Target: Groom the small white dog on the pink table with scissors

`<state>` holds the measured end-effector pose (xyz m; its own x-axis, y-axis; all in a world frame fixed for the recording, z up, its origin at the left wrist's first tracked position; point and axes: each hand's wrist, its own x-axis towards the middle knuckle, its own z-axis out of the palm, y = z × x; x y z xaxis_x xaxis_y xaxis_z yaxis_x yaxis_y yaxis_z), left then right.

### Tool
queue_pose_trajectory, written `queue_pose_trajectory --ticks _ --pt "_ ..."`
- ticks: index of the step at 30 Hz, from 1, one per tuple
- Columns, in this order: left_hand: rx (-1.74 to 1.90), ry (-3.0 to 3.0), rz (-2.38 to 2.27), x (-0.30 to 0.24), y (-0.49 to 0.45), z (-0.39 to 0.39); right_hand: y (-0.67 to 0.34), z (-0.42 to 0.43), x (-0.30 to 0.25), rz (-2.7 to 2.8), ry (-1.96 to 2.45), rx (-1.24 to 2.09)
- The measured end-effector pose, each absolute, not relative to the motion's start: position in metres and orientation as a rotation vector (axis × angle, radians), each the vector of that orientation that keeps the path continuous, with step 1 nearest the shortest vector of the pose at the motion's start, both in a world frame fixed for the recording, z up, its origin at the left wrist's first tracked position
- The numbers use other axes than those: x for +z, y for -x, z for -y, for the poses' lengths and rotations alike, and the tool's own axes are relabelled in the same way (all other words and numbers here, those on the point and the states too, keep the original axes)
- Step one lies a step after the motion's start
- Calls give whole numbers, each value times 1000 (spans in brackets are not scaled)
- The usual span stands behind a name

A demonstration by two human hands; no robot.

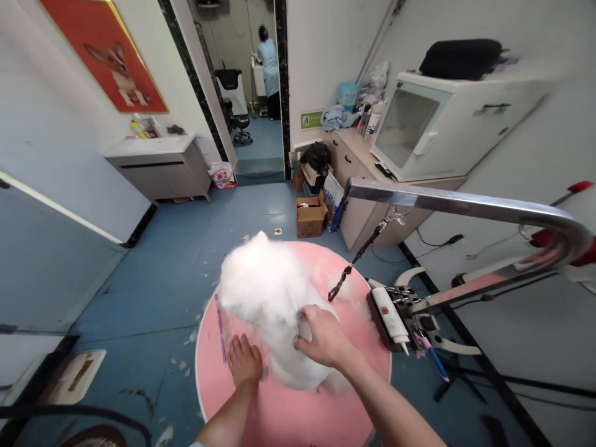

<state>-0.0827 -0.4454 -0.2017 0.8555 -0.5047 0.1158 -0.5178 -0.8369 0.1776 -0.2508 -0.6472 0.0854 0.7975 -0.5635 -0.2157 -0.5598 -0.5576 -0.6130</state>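
Note:
A fluffy white dog (265, 279) is on a round pink grooming table (279, 416), its face hidden from me. My left hand (245, 360) rests on the tabletop beside the dog, fingers spread and holding nothing. Against the dog's back, my right hand (321, 335) is closed on scissors (297, 340); a metal finger ring shows at the thumb, while the blades are mostly lost against the white fur. A thin purple stick-like tool (220, 329) lies along the table's left edge.
A metal grooming arm (456, 202) reaches over from the right, with a dark strap loop (347, 273) hanging from it. Beside the table, a tool holder (379, 320) carries a white bottle (392, 316) and several scissors. Behind are a cardboard box (311, 217) and a person (269, 65).

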Motion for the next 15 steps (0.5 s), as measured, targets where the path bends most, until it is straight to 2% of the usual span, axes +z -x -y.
queue_pose_trajectory --ticks 4,8,15 --pt "88 -2808 791 -201 82 446 253 633 79 -1015 2193 55" --pt "111 -2796 810 -201 82 446 251 624 81 -943 2268 -31" --pt "134 -2776 860 -196 84 444 246 625 95 -1018 2235 24"
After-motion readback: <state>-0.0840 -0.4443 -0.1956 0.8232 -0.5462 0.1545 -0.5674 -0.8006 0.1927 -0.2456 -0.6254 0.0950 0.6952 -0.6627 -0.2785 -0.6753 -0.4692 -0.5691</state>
